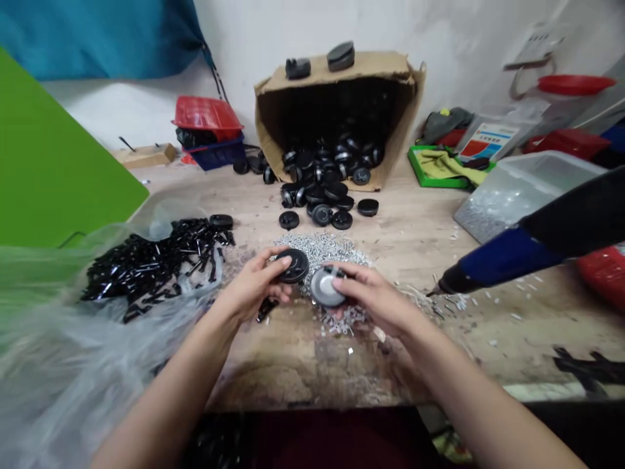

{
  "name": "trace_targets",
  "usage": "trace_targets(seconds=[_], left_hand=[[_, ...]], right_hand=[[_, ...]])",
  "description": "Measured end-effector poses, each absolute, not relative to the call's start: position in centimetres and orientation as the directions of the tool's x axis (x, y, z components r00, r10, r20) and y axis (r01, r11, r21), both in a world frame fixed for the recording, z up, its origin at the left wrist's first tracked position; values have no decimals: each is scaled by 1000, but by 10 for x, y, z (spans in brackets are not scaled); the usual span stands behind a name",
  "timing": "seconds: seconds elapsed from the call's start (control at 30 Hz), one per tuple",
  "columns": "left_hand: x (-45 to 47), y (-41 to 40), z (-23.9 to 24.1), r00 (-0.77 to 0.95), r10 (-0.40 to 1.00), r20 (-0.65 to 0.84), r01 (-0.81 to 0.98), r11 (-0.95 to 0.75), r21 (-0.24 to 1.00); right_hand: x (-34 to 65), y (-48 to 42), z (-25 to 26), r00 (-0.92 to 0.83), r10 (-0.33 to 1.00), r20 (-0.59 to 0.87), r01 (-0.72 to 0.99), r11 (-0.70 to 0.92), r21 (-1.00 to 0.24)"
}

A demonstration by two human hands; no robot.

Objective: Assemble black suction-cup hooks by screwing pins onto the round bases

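My left hand (252,284) is closed on a black round disc part (293,265), held by its edge just above the table. My right hand (372,296) grips a second round part with a grey, shiny face (325,286), turned toward me. The two parts sit side by side, almost touching, over a heap of small silver screws (325,251) on the wooden table (420,241).
A tipped cardboard box (342,85) spills several black discs (322,189) behind the screws. Black plastic pieces (156,260) lie on a clear bag at left. An electric screwdriver (512,254) hangs in from the right. A clear tub of screws (522,195) and red trays stand at right.
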State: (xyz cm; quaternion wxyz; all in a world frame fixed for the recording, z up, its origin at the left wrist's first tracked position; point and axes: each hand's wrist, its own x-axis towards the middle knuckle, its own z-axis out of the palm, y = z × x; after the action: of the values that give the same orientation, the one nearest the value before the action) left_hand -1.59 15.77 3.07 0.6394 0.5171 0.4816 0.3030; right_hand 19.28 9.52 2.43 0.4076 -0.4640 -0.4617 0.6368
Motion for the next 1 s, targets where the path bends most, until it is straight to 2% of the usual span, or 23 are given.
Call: trace_targets(seconds=[0.13, 0.2, 0.3, 0.4, 0.5, 0.6, 0.67, 0.87, 0.93, 1.0], left_hand=[[-34, 90, 10, 241, 831, -501, 108, 490, 865], [-39, 64, -4, 159, 827, -540, 127, 525, 841], [-40, 41, -23, 22, 911, -412, 325, 383, 865], [-38, 35, -33, -13, 980, -199, 662, 157, 732], [-37, 33, -37, 76, 996, 39, 871, -85, 483], [-35, 28, -44, 180, 966, 184, 911, -234, 340], [-32, 25, -48, 221, 956, 194, 903, -276, 328], [-37, 33, -44, 262, 954, 149, 864, -301, 405], [-42, 45, -38, 270, 947, 174, 879, -316, 357], [-46, 60, -32, 278, 937, 214, 921, -323, 219]], right_hand=[[178, 43, 5, -222, 957, -188, 254, -130, -958], [168, 24, -5, -166, 977, -132, 399, -55, -915], [152, 6, -17, -103, 995, -3, 649, 65, -758], [141, -2, -25, -107, 983, 149, 840, 169, -516], [141, -1, -30, -91, 979, 180, 912, 154, -380], [145, 4, -32, -69, 997, 28, 945, 75, -318], [145, 7, -31, -72, 996, -44, 958, 57, -280], [146, 6, -29, -93, 995, -21, 961, 85, -264], [154, 6, -27, -113, 993, 22, 947, 115, -300], [165, 8, -24, -97, 989, 108, 933, 128, -336]])
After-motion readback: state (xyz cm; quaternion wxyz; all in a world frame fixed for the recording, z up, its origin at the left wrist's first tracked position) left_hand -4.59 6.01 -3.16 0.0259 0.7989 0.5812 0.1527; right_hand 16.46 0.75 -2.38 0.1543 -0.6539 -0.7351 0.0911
